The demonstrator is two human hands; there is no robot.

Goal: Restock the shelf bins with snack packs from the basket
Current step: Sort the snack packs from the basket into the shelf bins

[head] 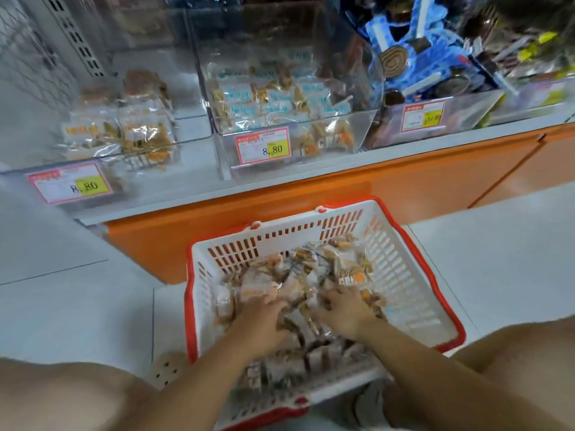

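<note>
Clear-wrapped snack packs [311,275] sit heaped right under the fingers, inside the red-rimmed basket [401,275] on the floor [93,306]. Left hand [264,318] and right hand [345,312] both dug in, fingers bent, grip too blurry to call. Shelf bins [364,126] past the fingertips, half empty.

The snack packs [311,269] under my fingers [269,301] are all thin clear plastic film, super shiny and crinkly, and the basket [401,275] is hard moulded plastic, white slotted walls with a red rim, kinda semi-gloss. The shelf bins [357,129] are clear rigid plastic, glossy enough to throw glare everywhere, with paper price tags [263,146] on the fronts, and the blue wrappers [435,60] look like glossy film too. The upright [77,42] is grey perforated metal, pretty matt, the shelf base [420,188] is a smooth orange panel with a slight sheen, and the floor [77,312] is smooth pale tile.
</note>
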